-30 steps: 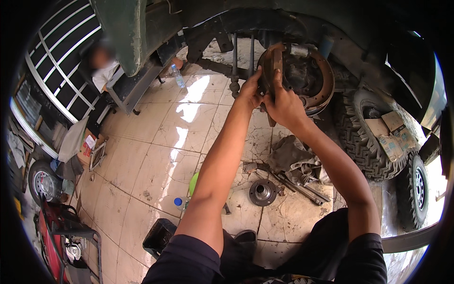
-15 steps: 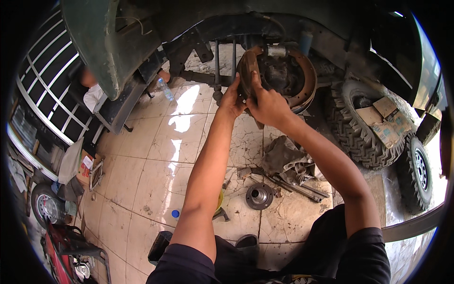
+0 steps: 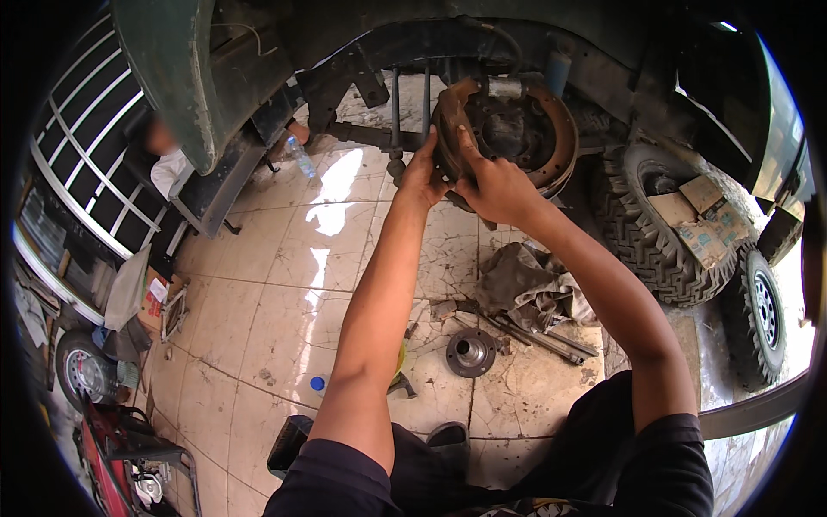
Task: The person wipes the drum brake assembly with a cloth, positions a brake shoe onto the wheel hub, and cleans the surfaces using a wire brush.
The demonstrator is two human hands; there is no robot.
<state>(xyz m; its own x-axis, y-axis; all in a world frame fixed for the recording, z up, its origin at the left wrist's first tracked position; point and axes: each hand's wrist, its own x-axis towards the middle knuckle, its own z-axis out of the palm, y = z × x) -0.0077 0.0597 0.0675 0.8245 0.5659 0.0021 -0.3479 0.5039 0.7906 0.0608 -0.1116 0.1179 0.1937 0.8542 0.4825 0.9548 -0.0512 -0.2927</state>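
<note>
A rusty curved brake shoe (image 3: 457, 96) stands at the left side of the drum brake assembly, held between both of my hands. My left hand (image 3: 420, 179) grips its outer left side, thumb upward along the edge. My right hand (image 3: 498, 188) closes on its lower part, with the index finger stretched up along the inner face. My fingers hide the shoe's lower end. A second brake shoe (image 3: 564, 129) curves round the right of the dark hub (image 3: 508, 133). Above them sits a pale metal wheel cylinder (image 3: 506, 88); whether the held shoe touches it, I cannot tell.
Below my hands lie a round flanged hub (image 3: 471, 352), metal bars (image 3: 551, 343) and a grey rag (image 3: 525, 284) on the tiles. A large tyre (image 3: 659, 250) with cardboard stands right. A plastic bottle (image 3: 301, 158) lies near another person (image 3: 168, 168) at left.
The held brake shoe has turned from nearly edge-on, and its lower end has swung up closer to the assembly. Both hands have stayed on it, shifting slightly.
</note>
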